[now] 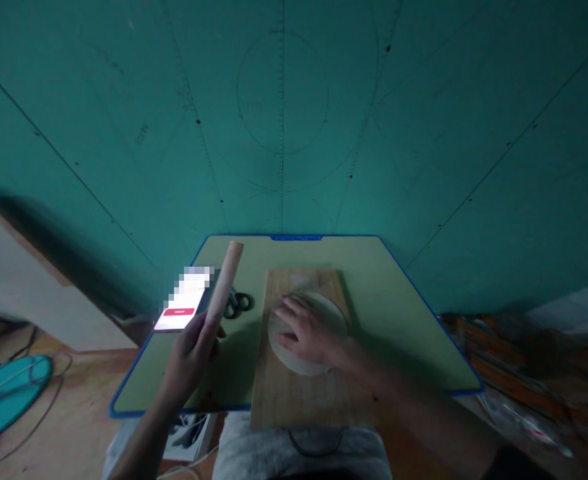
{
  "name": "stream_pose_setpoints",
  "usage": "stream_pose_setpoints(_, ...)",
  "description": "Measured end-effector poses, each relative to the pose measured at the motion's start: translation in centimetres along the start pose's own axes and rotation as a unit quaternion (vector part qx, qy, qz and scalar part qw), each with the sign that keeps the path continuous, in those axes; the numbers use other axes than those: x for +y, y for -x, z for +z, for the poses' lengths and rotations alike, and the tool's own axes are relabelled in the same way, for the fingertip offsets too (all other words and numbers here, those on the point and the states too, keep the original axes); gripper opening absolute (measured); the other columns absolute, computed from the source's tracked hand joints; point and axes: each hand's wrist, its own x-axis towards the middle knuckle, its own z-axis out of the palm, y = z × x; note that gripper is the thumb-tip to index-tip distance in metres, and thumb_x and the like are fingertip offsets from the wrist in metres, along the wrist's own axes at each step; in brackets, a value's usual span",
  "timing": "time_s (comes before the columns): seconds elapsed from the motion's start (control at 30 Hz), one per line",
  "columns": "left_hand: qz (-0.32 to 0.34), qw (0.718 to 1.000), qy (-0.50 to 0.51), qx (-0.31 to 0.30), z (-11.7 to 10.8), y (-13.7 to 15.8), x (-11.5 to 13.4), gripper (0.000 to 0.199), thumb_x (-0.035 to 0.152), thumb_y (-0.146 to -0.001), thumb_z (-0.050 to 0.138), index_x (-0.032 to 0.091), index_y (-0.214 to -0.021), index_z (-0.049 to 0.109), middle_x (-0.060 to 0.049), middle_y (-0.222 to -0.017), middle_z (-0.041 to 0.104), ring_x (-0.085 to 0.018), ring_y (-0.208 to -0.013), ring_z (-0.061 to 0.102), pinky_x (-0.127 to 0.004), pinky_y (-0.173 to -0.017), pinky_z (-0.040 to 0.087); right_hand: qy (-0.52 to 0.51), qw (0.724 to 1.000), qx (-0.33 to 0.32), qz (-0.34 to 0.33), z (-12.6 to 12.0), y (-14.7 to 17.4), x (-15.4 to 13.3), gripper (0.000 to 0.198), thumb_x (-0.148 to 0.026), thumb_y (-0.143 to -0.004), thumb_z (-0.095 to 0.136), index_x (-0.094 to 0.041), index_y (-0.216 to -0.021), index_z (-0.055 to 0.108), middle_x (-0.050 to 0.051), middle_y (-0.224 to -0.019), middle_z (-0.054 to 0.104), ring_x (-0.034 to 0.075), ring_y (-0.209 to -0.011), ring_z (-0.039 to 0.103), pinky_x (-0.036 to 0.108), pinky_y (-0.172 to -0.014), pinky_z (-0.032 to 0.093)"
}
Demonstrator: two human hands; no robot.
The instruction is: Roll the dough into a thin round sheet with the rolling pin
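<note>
Stretching across the upper frame, a green wall [294,193] carries ruled lines with tick marks and a drawn circle at top centre. Below it, a pale green worktop [394,313] with a blue rim spans the middle and lower middle of the frame. A wooden cutting board [277,400] lies on it right around the lower centre, its near end jutting past the worktop's front edge above a person's light-clothed lap. At the lower left, partly cut by the frame, a turquoise disc [14,393] lies on the floor. A flat, pale round of what looks like dough [301,360] rests on the upper half of the board, just right of centre. The right hand [311,330] lies palm down on the dough, its fingers spread. Left of centre, the left hand [194,350] is wrapped round the lower end of a wooden rolling pin [227,277], which slants up and to the right; the dim view leaves it unclear whether the pin touches the worktop. Just left of the pin lies a lit smartphone [178,319], and just right, dark-handled scissors [237,298], partly hidden behind it.
</note>
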Motion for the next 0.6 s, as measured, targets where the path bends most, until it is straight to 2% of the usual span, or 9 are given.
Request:
stream_pose_setpoints(0.1, -0.01, 1.0, -0.006, -0.002, -0.2, 0.1, 0.3, 0.057, 0.075, -0.083, 0.05, 0.02, -0.073, 0.06, 0.003, -0.05, 0.054, -0.013, -0.042, 0.05, -0.022, -0.04, 0.038, 0.017, 1.0, -0.004, 0.004, -0.1, 0.9, 0.0, 0.057, -0.051, -0.095, 0.056, -0.02, -0.143, 0.054, 0.015, -0.157, 0.042, 0.032, -0.143, 0.039, 0.048, -0.116, 0.034)
stream_pose_setpoints(0.27, -0.014, 1.0, 0.005, -0.006, -0.1, 0.1, 0.7, 0.058, 0.077, -0.081, 0.052, 0.02, -0.073, 0.061, 0.002, -0.052, 0.056, -0.013, -0.043, 0.051, -0.022, -0.04, 0.04, 0.045, 0.998, -0.018, 0.035, -1.3, 0.4, 3.4, 0.053, -0.048, -0.099, 0.05, -0.017, -0.142, 0.055, 0.015, -0.151, 0.051, 0.029, -0.14, 0.045, 0.047, -0.118, 0.033)
stream_pose_setpoints(0.37, -0.01, 1.0, 0.005, -0.016, -0.1, 0.2, 1.0, 0.056, 0.074, -0.083, 0.052, 0.02, -0.076, 0.062, 0.002, -0.051, 0.056, -0.013, -0.043, 0.051, -0.023, -0.04, 0.04, 0.046, 0.996, 0.0, 0.075, -1.2, 0.1, 5.2, 0.053, -0.044, -0.101, 0.047, -0.016, -0.145, 0.051, 0.016, -0.154, 0.047, 0.03, -0.144, 0.04, 0.05, -0.119, 0.031)
stream_pose_setpoints(0.47, -0.011, 1.0, 0.002, -0.028, 0.0, 0.2, 1.4, 0.054, 0.072, -0.084, 0.053, 0.019, -0.078, 0.062, 0.002, -0.052, 0.057, -0.014, -0.043, 0.052, -0.023, -0.04, 0.041, 0.027, 0.996, 0.016, 0.084, -0.5, 0.4, 5.5, 0.054, -0.043, -0.101, 0.045, -0.016, -0.147, 0.048, 0.016, -0.155, 0.046, 0.029, -0.145, 0.039, 0.052, -0.119, 0.032)
stream_pose_setpoints(0.6, -0.008, 0.999, 0.002, -0.032, 0.3, 0.3, 1.6, 0.054, 0.073, -0.082, 0.052, 0.02, -0.075, 0.06, 0.003, -0.049, 0.053, -0.013, -0.041, 0.049, -0.023, -0.039, 0.039, 0.033, 0.997, 0.013, 0.07, -0.5, 0.3, 6.0, 0.049, -0.041, -0.099, 0.049, -0.016, -0.14, 0.057, 0.015, -0.15, 0.052, 0.029, -0.142, 0.043, 0.05, -0.119, 0.031)
